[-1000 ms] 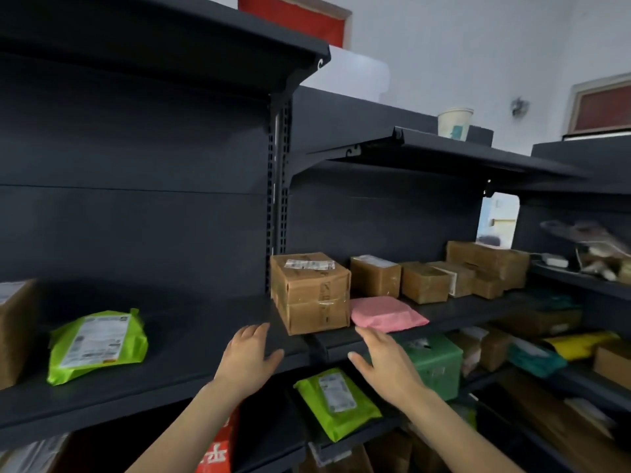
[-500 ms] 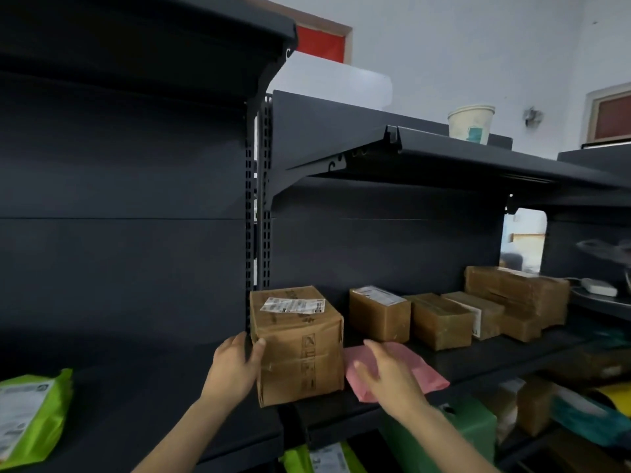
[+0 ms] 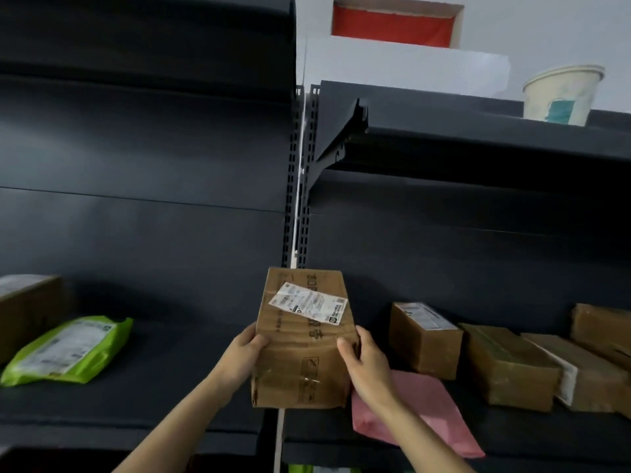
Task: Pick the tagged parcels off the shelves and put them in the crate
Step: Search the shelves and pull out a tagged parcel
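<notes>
Two bare hands grip one cardboard box point(image 3: 302, 339) between them, in front of the dark metal shelving; the left hand point(image 3: 240, 356) presses against the box's left side with the thumb lying on its upper face, and the right hand point(image 3: 367, 361) clamps the right side, thumb likewise on top; both are closed on the box, neither is free. On the box's upper face sits a white shipping label point(image 3: 309, 303), stuck on at a slant, with printed lettering running along the cardboard beneath it; clear tape crosses the near end. The box is tilted, its near end lower, and it stands in line with the slotted upright point(image 3: 300, 186) that divides the two shelf bays; whether its underside touches the shelf point(image 3: 153, 397) cannot be told.

Just to the right, partly under the right wrist, a flat pink mailer point(image 3: 423, 411) lies on the right-hand shelf, its near corner hanging over the shelf edge; behind it a row of brown boxes point(image 3: 502, 363) stands along the back panel, the nearest one point(image 3: 423, 339) bearing a label on top. On the left bay lies a green pouch point(image 3: 68, 349) with a white label; beyond it, at the frame's edge, part of another brown carton point(image 3: 27, 312). Up on the top shelf at right stands a paper cup point(image 3: 560, 93).
</notes>
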Demonstrator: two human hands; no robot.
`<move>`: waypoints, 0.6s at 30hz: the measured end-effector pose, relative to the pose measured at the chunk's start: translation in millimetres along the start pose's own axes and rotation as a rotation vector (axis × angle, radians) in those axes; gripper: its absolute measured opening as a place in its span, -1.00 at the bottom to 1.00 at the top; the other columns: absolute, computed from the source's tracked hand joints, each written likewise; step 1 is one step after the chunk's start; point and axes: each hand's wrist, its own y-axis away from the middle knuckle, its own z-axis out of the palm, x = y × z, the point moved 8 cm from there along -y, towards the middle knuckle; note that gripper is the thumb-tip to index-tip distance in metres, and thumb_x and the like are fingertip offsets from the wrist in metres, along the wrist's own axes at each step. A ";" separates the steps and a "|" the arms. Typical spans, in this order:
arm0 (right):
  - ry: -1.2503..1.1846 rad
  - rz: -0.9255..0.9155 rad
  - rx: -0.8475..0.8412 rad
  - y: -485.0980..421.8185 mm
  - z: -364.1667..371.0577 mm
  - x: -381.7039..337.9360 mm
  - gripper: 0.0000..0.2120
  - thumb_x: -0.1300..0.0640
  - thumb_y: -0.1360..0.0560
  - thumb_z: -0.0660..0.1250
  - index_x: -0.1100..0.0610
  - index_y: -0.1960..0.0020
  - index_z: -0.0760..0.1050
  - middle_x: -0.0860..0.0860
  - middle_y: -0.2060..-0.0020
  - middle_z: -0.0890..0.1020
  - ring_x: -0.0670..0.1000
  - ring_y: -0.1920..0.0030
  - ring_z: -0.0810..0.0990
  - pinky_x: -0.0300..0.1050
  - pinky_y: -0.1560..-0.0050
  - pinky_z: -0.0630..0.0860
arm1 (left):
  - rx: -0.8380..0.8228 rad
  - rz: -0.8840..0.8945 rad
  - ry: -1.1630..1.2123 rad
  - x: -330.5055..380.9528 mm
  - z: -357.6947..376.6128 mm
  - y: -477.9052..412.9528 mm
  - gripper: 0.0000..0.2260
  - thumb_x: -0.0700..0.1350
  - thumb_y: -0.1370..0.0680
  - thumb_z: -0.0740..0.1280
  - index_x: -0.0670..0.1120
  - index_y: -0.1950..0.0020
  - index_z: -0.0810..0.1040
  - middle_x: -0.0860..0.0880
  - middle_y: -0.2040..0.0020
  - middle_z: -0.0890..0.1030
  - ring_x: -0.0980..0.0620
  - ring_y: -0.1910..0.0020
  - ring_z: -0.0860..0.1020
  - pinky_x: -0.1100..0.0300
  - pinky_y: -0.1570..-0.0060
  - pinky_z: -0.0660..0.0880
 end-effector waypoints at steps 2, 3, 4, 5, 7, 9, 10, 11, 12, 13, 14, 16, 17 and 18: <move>-0.023 -0.042 -0.013 4.1 3.4 -3.4 -0.60 -0.01 -0.56 0.21 0.04 -0.37 0.31 -0.10 -0.19 0.52 -0.11 -0.22 0.46 -0.12 -0.27 0.41 | 0.031 0.028 -0.007 3.6 -3.7 11.5 -0.77 -0.11 -0.63 0.12 0.11 -0.24 0.43 0.09 -0.07 0.60 0.14 -0.04 0.56 0.33 0.15 0.43; -0.035 -0.060 -0.011 5.8 6.3 -5.8 -0.58 -0.01 -0.56 0.21 0.06 -0.39 0.31 -0.08 -0.22 0.51 -0.10 -0.23 0.45 -0.12 -0.29 0.40 | 0.055 0.037 -0.010 5.3 -7.7 15.7 -0.76 -0.12 -0.63 0.12 0.12 -0.23 0.42 0.10 -0.07 0.60 0.14 -0.04 0.56 0.32 0.14 0.43; -0.046 -0.080 -0.005 7.2 9.7 -8.8 -0.58 0.00 -0.56 0.22 0.07 -0.39 0.30 -0.06 -0.24 0.51 -0.11 -0.23 0.45 -0.15 -0.29 0.38 | 0.078 0.045 -0.010 7.1 -12.3 19.0 -0.76 -0.13 -0.63 0.12 0.13 -0.23 0.42 0.11 -0.06 0.59 0.14 -0.04 0.55 0.31 0.12 0.42; -0.050 -0.098 0.002 8.3 13.7 -11.5 -0.57 0.01 -0.56 0.22 0.08 -0.39 0.30 -0.05 -0.24 0.50 -0.12 -0.22 0.44 -0.20 -0.27 0.36 | 0.098 0.051 -0.009 8.2 -17.3 21.2 -0.76 -0.12 -0.63 0.12 0.13 -0.23 0.43 0.11 -0.06 0.59 0.15 -0.05 0.55 0.31 0.11 0.42; -0.057 -0.116 0.001 9.2 23.7 -17.0 -0.56 0.02 -0.55 0.23 0.09 -0.39 0.29 -0.02 -0.26 0.49 -0.10 -0.24 0.43 -0.25 -0.26 0.32 | 0.141 0.063 -0.007 9.9 -29.9 22.8 -0.77 -0.10 -0.63 0.13 0.11 -0.23 0.44 0.10 -0.07 0.58 0.16 -0.04 0.54 0.32 0.12 0.41; -0.055 -0.126 -0.036 9.4 36.8 -22.8 -0.55 0.03 -0.55 0.24 0.11 -0.40 0.29 0.00 -0.28 0.48 -0.06 -0.27 0.43 -0.24 -0.28 0.31 | 0.210 0.071 0.008 11.3 -46.3 22.4 -0.78 -0.06 -0.62 0.15 0.05 -0.25 0.45 0.08 -0.06 0.58 0.15 -0.01 0.54 0.31 0.14 0.42; -0.052 -0.132 -0.066 9.4 44.0 -25.7 -0.54 0.03 -0.55 0.24 0.10 -0.41 0.28 -0.01 -0.29 0.47 -0.06 -0.29 0.42 -0.25 -0.29 0.31 | 0.254 0.072 0.021 11.8 -55.2 21.2 -0.76 -0.03 -0.61 0.17 0.01 -0.26 0.46 0.06 -0.05 0.59 0.13 -0.01 0.55 0.27 0.13 0.45; -0.054 -0.134 -0.098 9.0 50.8 -27.8 -0.53 0.03 -0.55 0.23 0.09 -0.42 0.26 -0.01 -0.30 0.46 -0.06 -0.29 0.42 -0.25 -0.29 0.30 | 0.294 0.069 0.032 11.6 -63.0 19.2 -0.72 -0.01 -0.60 0.19 -0.04 -0.28 0.46 0.03 -0.07 0.59 0.08 -0.03 0.56 0.22 0.09 0.47; -0.061 -0.132 -0.128 8.4 56.6 -29.0 -0.53 0.03 -0.56 0.23 0.08 -0.43 0.25 -0.01 -0.31 0.45 -0.06 -0.30 0.41 -0.25 -0.30 0.31 | 0.323 0.061 0.038 10.1 -69.0 17.4 -0.69 0.00 -0.60 0.21 -0.07 -0.31 0.45 -0.01 -0.08 0.58 0.04 -0.04 0.56 0.18 0.05 0.49; -0.069 -0.126 -0.151 7.3 61.1 -29.7 -0.53 0.04 -0.56 0.23 0.08 -0.44 0.24 -0.01 -0.32 0.44 -0.06 -0.30 0.41 -0.24 -0.30 0.32 | 0.340 0.049 0.039 8.0 -73.4 15.8 -0.67 -0.01 -0.59 0.22 -0.09 -0.32 0.44 -0.03 -0.07 0.57 0.02 -0.04 0.55 0.16 0.05 0.50; -0.072 -0.120 -0.169 5.9 64.2 -30.2 -0.52 0.05 -0.56 0.22 0.08 -0.45 0.22 0.00 -0.33 0.43 -0.06 -0.31 0.40 -0.22 -0.31 0.32 | 0.348 0.033 0.039 5.1 -76.5 14.5 -0.67 -0.01 -0.59 0.22 -0.10 -0.32 0.44 -0.03 -0.05 0.57 0.03 -0.02 0.55 0.17 0.08 0.49; -0.062 -0.104 -0.206 3.9 67.1 -28.7 -0.49 0.03 -0.56 0.22 0.07 -0.47 0.20 0.01 -0.36 0.40 -0.05 -0.34 0.38 -0.20 -0.33 0.31 | 0.359 -0.014 0.025 -3.2 -79.6 11.2 -0.66 -0.03 -0.60 0.22 -0.11 -0.33 0.43 -0.08 -0.10 0.57 -0.01 -0.03 0.54 0.15 0.04 0.48; -0.049 -0.093 -0.225 3.6 66.6 -26.3 -0.48 0.01 -0.56 0.22 0.05 -0.48 0.18 0.01 -0.39 0.37 -0.05 -0.36 0.36 -0.20 -0.33 0.30 | 0.373 -0.032 -0.005 -5.4 -80.3 10.3 -0.65 -0.03 -0.60 0.21 -0.12 -0.35 0.41 -0.13 -0.18 0.55 -0.05 -0.09 0.53 0.11 -0.04 0.47; -0.030 -0.079 -0.235 3.7 63.8 -22.0 -0.46 -0.01 -0.56 0.22 0.05 -0.49 0.15 0.00 -0.41 0.34 -0.04 -0.38 0.33 -0.20 -0.33 0.28 | 0.402 -0.033 -0.069 -4.3 -80.9 9.9 -0.62 -0.03 -0.60 0.20 -0.13 -0.39 0.37 -0.16 -0.26 0.51 -0.09 -0.17 0.50 0.07 -0.13 0.44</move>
